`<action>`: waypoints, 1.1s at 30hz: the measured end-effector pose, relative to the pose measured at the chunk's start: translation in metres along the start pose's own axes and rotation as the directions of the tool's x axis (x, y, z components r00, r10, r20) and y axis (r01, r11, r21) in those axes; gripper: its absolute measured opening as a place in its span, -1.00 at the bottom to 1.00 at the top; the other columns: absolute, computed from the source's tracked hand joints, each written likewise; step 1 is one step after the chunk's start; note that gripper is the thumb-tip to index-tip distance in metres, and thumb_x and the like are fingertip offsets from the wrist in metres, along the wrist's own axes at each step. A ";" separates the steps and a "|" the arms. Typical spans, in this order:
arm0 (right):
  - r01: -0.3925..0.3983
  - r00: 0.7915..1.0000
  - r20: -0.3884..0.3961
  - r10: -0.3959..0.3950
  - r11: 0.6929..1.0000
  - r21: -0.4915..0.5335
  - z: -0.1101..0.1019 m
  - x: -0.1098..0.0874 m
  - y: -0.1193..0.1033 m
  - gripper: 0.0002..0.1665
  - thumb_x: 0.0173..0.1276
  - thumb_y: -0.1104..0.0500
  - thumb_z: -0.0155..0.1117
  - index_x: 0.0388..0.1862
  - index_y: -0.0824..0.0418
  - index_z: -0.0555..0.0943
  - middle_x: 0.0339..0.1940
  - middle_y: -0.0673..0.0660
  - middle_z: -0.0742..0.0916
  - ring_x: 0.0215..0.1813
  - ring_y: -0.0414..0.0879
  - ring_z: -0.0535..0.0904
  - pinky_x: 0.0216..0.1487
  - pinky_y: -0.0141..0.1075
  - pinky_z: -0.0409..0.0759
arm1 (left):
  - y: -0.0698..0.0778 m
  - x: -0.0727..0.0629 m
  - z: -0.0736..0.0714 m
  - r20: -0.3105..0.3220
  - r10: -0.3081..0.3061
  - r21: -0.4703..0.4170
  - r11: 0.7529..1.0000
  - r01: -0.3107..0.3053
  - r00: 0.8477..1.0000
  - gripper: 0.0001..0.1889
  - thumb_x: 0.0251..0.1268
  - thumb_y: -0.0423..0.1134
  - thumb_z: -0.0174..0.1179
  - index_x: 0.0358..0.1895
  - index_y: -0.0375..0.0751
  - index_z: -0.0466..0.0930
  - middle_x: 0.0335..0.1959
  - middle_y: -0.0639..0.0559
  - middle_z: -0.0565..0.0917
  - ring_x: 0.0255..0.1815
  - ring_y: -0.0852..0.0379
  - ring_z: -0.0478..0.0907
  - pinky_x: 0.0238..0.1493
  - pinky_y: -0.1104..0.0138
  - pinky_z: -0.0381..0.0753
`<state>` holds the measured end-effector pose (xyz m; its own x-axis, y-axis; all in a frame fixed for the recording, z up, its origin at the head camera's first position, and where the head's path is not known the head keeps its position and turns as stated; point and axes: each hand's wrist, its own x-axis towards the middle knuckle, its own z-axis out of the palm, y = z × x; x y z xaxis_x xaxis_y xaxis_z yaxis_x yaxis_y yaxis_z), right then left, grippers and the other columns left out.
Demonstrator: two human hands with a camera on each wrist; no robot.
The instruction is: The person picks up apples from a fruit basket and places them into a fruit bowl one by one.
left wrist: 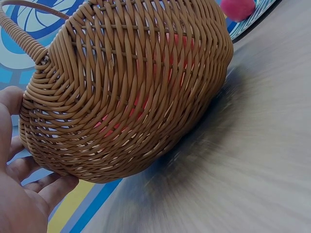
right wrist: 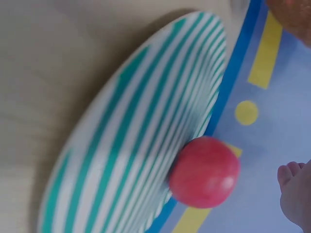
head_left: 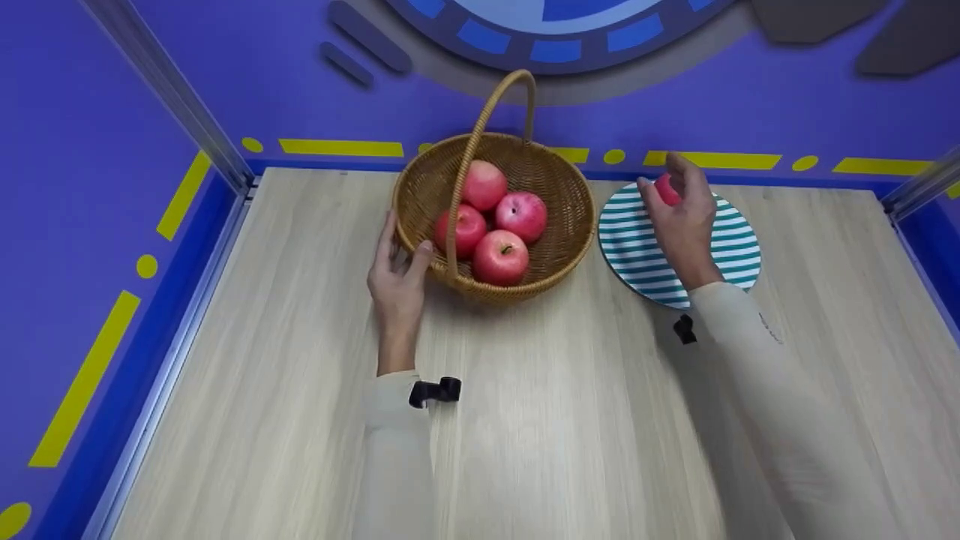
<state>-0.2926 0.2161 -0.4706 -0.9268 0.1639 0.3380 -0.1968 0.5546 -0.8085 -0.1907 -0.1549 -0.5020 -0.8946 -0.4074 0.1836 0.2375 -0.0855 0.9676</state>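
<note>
A round brown wicker basket (head_left: 559, 262) with a tall arched handle holds several red apples (head_left: 501, 257). My left hand (head_left: 397, 289) grips its left side, thumb at the rim and fingers against the outer weave. In the left wrist view, those fingers (left wrist: 53, 187) press on the wicker from outside. At the right, a round plate (head_left: 637, 262) with green and white stripes carries one red apple (right wrist: 204, 172) near its far edge. My right hand (head_left: 686, 221) is over that apple with fingers spread. The right wrist view shows a gap between the apple and the fingers (right wrist: 294, 172).
The pale wooden tabletop (head_left: 525, 420) is bounded by a blue-purple back wall (head_left: 300, 105) just behind the basket and plate. A metal-framed side panel (head_left: 82, 225) stands on the left. The basket's handle (head_left: 487, 112) rises high above its rim.
</note>
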 end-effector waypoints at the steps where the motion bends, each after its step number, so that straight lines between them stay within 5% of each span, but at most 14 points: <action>1: 0.013 1.000 0.001 -0.013 1.000 0.011 0.001 -0.001 -0.003 -0.19 0.55 -0.16 0.34 0.63 0.12 0.36 0.58 -0.02 0.49 0.54 -0.15 0.41 0.53 -0.29 0.37 | 0.000 0.000 0.000 0.000 -0.001 -0.002 1.000 0.001 1.000 -0.27 0.46 -0.33 0.35 0.65 -0.09 0.33 0.64 -0.12 0.30 0.55 -0.15 0.36 0.43 0.19 0.50; 11: 0.103 0.994 0.027 -0.106 0.989 0.106 0.009 -0.005 -0.027 -0.24 0.52 -0.09 0.40 0.57 0.16 0.43 0.51 0.01 0.56 0.50 -0.14 0.48 0.51 -0.26 0.39 | 0.002 0.000 0.000 0.003 -0.012 -0.010 1.000 0.013 1.000 -0.26 0.47 -0.34 0.34 0.66 -0.08 0.32 0.66 -0.11 0.27 0.57 -0.16 0.34 0.41 0.19 0.52; 33: 0.184 0.978 0.086 -0.192 0.978 0.097 0.025 -0.011 -0.060 -0.32 0.50 0.07 0.44 0.51 0.22 0.49 0.46 0.06 0.60 0.47 -0.14 0.50 0.48 -0.31 0.42 | 0.000 0.000 -0.001 0.012 0.000 0.016 1.000 0.000 1.000 -0.24 0.46 -0.28 0.37 0.67 -0.06 0.30 0.66 -0.06 0.27 0.57 -0.11 0.34 0.43 0.19 0.50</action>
<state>-0.2782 0.1610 -0.4379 -0.8955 -0.0162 0.4447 -0.3940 0.4934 -0.7754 -0.1898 -0.1556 -0.5018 -0.8993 -0.3960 0.1855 0.2314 -0.0711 0.9703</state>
